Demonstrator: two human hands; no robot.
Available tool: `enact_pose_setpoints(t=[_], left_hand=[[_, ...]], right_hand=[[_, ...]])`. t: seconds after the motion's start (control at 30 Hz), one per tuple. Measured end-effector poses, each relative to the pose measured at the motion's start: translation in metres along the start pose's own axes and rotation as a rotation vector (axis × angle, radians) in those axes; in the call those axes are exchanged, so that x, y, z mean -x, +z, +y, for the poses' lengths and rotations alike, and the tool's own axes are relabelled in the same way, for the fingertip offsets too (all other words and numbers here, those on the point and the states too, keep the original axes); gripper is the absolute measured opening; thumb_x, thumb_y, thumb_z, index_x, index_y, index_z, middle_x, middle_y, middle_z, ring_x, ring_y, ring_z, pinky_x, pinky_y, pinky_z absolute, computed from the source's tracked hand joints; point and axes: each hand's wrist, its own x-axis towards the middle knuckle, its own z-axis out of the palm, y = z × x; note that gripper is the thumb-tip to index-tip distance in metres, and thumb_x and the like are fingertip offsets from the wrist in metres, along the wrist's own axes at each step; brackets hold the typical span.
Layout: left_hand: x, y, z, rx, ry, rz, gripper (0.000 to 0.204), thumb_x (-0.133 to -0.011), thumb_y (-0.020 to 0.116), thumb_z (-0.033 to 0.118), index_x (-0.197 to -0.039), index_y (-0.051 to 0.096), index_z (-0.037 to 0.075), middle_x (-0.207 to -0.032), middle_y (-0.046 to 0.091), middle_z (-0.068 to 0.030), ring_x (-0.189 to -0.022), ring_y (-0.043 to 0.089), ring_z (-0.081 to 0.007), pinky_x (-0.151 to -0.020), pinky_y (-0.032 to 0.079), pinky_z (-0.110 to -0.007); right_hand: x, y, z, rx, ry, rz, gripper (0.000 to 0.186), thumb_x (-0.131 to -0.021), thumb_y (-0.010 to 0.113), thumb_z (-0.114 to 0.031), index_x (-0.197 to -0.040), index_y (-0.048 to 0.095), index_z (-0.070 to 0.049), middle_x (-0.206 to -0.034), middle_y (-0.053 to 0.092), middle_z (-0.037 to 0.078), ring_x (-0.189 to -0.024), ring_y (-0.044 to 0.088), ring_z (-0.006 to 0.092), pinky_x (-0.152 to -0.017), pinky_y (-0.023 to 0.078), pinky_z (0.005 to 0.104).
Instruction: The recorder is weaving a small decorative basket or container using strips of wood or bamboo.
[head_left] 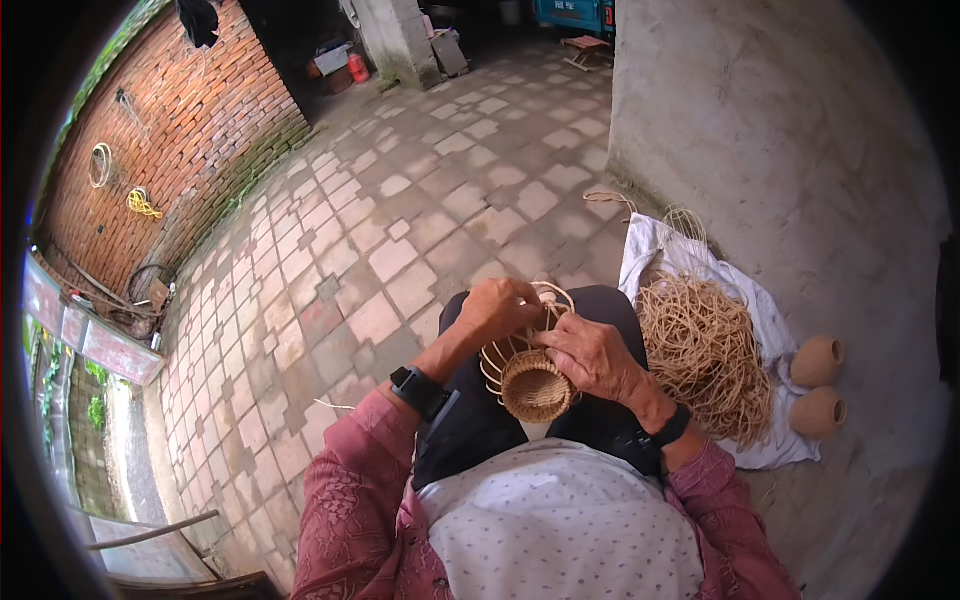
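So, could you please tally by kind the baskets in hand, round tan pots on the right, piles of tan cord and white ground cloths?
Basket in hand: 1
Round tan pots: 2
Tan cord pile: 1
White cloth: 1
Total: 5

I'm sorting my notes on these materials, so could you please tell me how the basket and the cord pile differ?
The basket is a round, tightly woven bowl; the cord pile is a loose tangle. The basket is much smaller than the cord pile. The basket is held by the right hand, while the cord pile lies untouched on the cloth. Both are tan.
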Motion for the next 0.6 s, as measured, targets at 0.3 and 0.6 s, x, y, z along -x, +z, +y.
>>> enact_pose_setpoints(t=[0.3, 0.6], left_hand=[[0.038, 0.002, 0.032, 0.117, -0.186, 0.030, 0.023, -0.078, 0.064, 0.020, -0.098, 0.066, 0.009, -0.075, 0.067, -0.0128, -0.071, 0.068, -0.0238, -0.062, 0.052, -0.036], [0.084, -0.004, -0.028, -0.134, -0.163, 0.630, 0.020, -0.077, 0.061, 0.018, -0.094, 0.055, 0.009, -0.088, 0.062, -0.0122, -0.077, 0.062, -0.0331, -0.067, 0.049, -0.043]], right_hand=[[0.017, 0.009, -0.004, -0.342, 0.254, 0.158, 0.022, -0.086, 0.050, 0.005, -0.106, 0.054, -0.003, -0.087, 0.067, 0.015, -0.082, 0.069, 0.0298, -0.071, 0.054, 0.0354], [0.015, 0.026, 0.004, -0.126, 0.091, 0.333, 0.019, -0.084, 0.052, 0.007, -0.100, 0.056, -0.003, -0.081, 0.063, 0.015, -0.073, 0.065, 0.0336, -0.063, 0.052, 0.0374]])
